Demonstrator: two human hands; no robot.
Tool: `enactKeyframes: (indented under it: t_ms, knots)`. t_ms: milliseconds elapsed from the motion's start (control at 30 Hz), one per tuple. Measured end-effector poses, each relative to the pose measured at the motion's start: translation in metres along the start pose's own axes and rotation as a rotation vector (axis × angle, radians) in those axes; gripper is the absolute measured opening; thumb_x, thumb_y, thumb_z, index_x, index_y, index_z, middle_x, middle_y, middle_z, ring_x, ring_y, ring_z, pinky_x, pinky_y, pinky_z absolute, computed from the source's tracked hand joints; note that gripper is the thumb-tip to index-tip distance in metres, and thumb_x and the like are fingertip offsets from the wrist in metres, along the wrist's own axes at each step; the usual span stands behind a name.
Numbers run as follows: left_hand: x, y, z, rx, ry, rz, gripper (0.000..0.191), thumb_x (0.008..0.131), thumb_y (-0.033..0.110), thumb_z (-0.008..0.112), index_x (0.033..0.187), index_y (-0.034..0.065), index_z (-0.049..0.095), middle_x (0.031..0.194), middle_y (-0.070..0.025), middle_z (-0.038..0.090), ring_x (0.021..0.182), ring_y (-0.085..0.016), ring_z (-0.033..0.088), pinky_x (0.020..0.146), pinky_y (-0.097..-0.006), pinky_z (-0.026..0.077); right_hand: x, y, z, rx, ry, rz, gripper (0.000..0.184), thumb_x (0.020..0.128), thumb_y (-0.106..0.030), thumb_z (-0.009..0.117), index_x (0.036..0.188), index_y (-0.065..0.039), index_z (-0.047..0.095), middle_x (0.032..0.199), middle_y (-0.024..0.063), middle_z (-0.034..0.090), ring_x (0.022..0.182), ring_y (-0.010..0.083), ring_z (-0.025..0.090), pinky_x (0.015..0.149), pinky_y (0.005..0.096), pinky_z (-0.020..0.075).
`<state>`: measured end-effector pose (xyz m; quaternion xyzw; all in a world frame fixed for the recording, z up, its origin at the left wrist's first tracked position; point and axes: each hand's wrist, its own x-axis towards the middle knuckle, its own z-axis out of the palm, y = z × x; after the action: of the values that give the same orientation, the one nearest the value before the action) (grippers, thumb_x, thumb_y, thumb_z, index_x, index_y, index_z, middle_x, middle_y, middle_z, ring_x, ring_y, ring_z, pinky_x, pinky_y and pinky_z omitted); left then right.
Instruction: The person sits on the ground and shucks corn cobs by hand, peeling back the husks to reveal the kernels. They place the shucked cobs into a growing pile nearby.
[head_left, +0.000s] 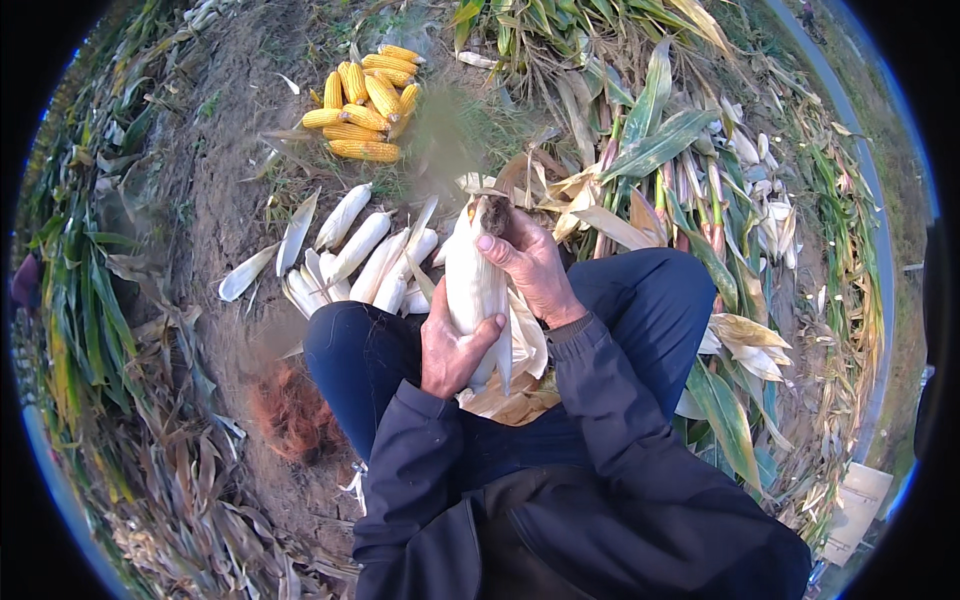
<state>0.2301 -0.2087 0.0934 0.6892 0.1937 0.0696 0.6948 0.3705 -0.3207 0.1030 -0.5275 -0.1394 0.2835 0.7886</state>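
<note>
Between both hands, above my lap, is an ear of corn in its pale husk (474, 289). My left hand (456, 341) wraps around its lower part, thumb across the front. Near the top, my right hand (534, 262) grips it by the dark, dried silk tuft (493, 216). A little yellow kernel shows at the tip beside the tuft. Several ears in white husk (361, 246) lie on the ground just beyond my left knee. Loose husk leaves (506, 401) lie between my legs, partly hidden by the held ear and my arms.
A pile of husked yellow cobs (367, 105) sits on the soil ahead. Cut corn stalks (694, 191) with leaves lie to the right. By my left knee is a heap of reddish-brown corn silk (296, 412). More stalks and leaves (82, 322) line the far left.
</note>
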Motion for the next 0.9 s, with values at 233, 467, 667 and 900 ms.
enactKeyframes:
  t_ms: [233,467,667,900]
  knots:
    - [-0.037,-0.007,0.011,0.131,-0.055,0.077,0.087,0.081,0.02,0.085,0.155,-0.0016,0.046,0.129,-0.0257,0.072,0.119,-0.032,0.073,0.103,-0.0417,0.056,-0.022,0.006,-0.012,-0.103,0.19,-0.134,0.03,0.105,-0.027,0.076,0.122,-0.002,0.075,0.108,-0.0024,0.071,0.101,0.0066,0.062,0.094,0.0253,0.05]
    - [-0.044,-0.008,0.017,0.223,-0.031,0.101,0.089,0.077,0.018,0.086,0.156,0.0016,0.046,0.129,-0.0284,0.072,0.121,-0.037,0.073,0.102,-0.0431,0.057,-0.031,-0.01,-0.023,-0.033,0.227,-0.089,0.026,0.107,-0.028,0.073,0.104,-0.003,0.076,0.094,-0.0032,0.07,0.087,0.0066,0.063,0.082,0.0256,0.0515]
    - [-0.045,-0.01,0.014,0.304,-0.032,0.11,0.089,0.075,0.016,0.086,0.154,0.0041,0.048,0.13,-0.0259,0.071,0.121,-0.04,0.072,0.102,-0.0442,0.057,-0.038,-0.02,-0.027,0.143,0.258,0.083,0.017,0.105,-0.02,0.069,0.105,-0.003,0.074,0.089,0.0028,0.073,0.076,0.0142,0.07,0.074,0.0294,0.0578]
    - [-0.047,-0.014,0.017,0.588,0.098,0.291,0.085,0.073,0.017,0.086,0.15,0.0039,0.053,0.117,-0.0229,0.07,0.105,-0.044,0.073,0.09,-0.0487,0.06,-0.035,-0.009,-0.034,0.195,0.281,0.151,0.022,0.108,-0.019,0.061,0.11,-0.002,0.074,0.097,0.0058,0.074,0.085,0.0177,0.073,0.079,0.0332,0.0594]
